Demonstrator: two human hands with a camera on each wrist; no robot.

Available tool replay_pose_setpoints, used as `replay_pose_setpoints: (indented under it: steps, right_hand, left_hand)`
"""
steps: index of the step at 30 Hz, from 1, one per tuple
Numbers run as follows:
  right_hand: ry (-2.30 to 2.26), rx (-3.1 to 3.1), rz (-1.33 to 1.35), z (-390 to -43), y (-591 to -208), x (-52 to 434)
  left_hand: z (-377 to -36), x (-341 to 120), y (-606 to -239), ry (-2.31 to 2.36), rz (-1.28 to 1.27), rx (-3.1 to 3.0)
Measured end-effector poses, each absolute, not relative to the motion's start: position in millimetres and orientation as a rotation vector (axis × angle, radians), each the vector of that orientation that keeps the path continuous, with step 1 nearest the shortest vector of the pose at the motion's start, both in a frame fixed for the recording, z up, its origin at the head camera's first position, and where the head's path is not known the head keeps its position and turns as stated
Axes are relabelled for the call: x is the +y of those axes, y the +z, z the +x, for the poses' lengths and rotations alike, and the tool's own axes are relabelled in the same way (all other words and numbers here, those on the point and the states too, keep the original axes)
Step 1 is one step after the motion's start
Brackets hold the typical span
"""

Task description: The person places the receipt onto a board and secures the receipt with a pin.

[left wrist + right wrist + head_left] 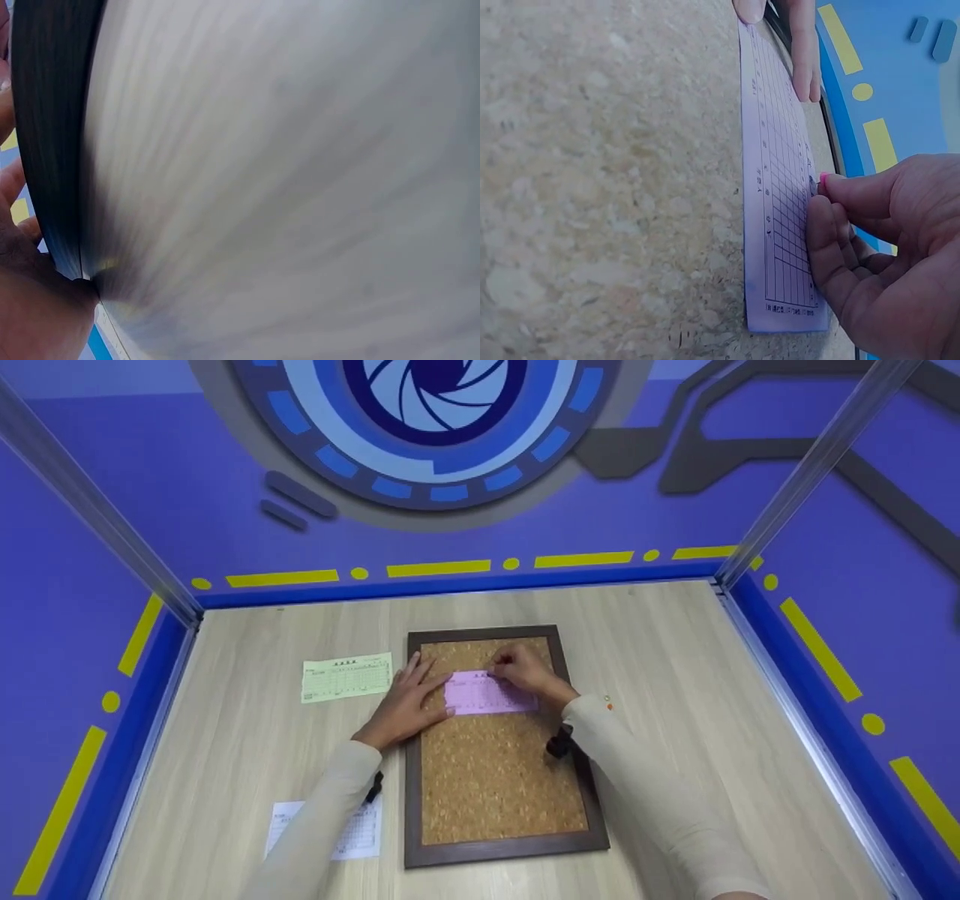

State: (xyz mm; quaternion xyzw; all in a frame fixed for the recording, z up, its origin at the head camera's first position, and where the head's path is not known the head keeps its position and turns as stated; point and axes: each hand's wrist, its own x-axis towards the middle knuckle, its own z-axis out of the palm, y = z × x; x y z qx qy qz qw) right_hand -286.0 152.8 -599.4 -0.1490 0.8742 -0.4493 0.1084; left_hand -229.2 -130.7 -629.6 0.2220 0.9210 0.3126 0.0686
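A cork board [502, 780] in a dark brown frame lies on the table, and a purple printed slip [480, 703] lies across its upper part. My left hand [405, 706] rests over the board's left frame, fingers spread, with thumb and forefinger touching the slip's left end. At the slip's upper edge, my right hand [525, 669] pinches a small pink-headed push pin [824, 178] between thumb and forefinger. The pin's tip is hard to make out in the right wrist view. In the left wrist view the frame [52, 120] hides most of the left hand's fingers.
A green printed slip [347, 678] lies left of the board. Nearer, a white printed sheet [364, 834] is partly covered by the left sleeve. A tiny orange item [610, 707] and a pale one lie right of the board. Blue walls [480, 540] enclose the table.
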Motion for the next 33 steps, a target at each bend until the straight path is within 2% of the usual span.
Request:
replay_pose_setpoints:
  steps: [13,33]
  right_hand:
    - [-1.206,2.645,-0.392,-285,-598,149]
    - [-1.189,2.705,-0.148,-287,-600,137]
  left_hand:
    - [-230,-130,-633,0.936,0.688,2.786]
    - [-230,-132,-631,0.949,0.698,2.783]
